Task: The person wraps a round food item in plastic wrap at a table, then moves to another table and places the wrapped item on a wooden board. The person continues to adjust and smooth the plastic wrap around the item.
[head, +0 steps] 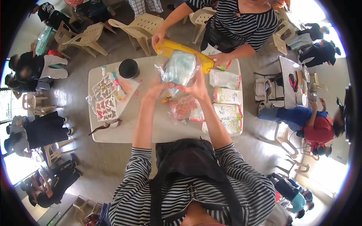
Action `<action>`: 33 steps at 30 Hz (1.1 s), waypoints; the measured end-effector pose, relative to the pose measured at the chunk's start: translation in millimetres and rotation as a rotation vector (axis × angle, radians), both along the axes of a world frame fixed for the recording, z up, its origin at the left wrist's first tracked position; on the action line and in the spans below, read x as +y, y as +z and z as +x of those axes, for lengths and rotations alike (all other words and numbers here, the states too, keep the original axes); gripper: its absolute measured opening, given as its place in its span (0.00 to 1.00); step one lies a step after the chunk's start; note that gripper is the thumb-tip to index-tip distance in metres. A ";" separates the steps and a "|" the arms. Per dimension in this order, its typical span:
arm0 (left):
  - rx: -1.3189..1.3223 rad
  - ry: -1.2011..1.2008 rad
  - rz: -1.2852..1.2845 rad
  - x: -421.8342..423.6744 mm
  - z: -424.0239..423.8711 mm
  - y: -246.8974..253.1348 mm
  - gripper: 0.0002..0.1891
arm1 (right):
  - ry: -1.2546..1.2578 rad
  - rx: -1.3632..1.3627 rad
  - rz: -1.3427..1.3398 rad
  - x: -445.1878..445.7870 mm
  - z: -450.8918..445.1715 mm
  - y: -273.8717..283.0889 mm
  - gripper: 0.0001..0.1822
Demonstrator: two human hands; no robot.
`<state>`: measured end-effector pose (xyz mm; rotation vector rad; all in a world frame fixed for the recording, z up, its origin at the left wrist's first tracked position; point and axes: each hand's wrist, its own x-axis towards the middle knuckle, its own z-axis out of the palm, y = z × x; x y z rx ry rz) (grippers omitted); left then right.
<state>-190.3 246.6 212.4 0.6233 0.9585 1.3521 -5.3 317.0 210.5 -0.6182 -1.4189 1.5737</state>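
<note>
Both my hands hold a clear plastic bag with a pale blue-green block-shaped bundle inside (pixel 181 66) above the far part of the table. My left hand (pixel 158 87) grips its lower left side, and my right hand (pixel 196 86) its lower right. Just beyond it, a person across the table holds a yellow plastic bag (pixel 175 46) with both hands; it partly overlaps the bundle in view. Under my right forearm lies a clear bag of small orange-pink pieces (pixel 183 107). Two small orange-yellow items (pixel 165 101) are beside it.
The white table (pixel 141 127) bears printed packets (pixel 227 96) at right. At left are a black round container (pixel 128 68), butterfly-shaped cutout sheets (pixel 106 108), a painted paper (pixel 127 90) and a brown strap-like item (pixel 104 126). Beige plastic chairs (pixel 141 26) stand beyond; several people are around the room.
</note>
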 end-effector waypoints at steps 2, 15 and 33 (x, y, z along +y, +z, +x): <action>-0.048 0.044 0.059 0.8 1.6 -10.0 0.75 | -0.031 -0.135 0.158 3.8 2.4 2.8 0.84; 0.030 0.065 0.331 13.1 3.1 -25.2 0.75 | -0.100 -0.666 0.040 8.4 71.9 109.1 0.47; 0.242 0.192 0.424 22.9 -44.8 -11.7 0.65 | -0.571 -0.421 0.520 18.3 27.7 93.2 0.35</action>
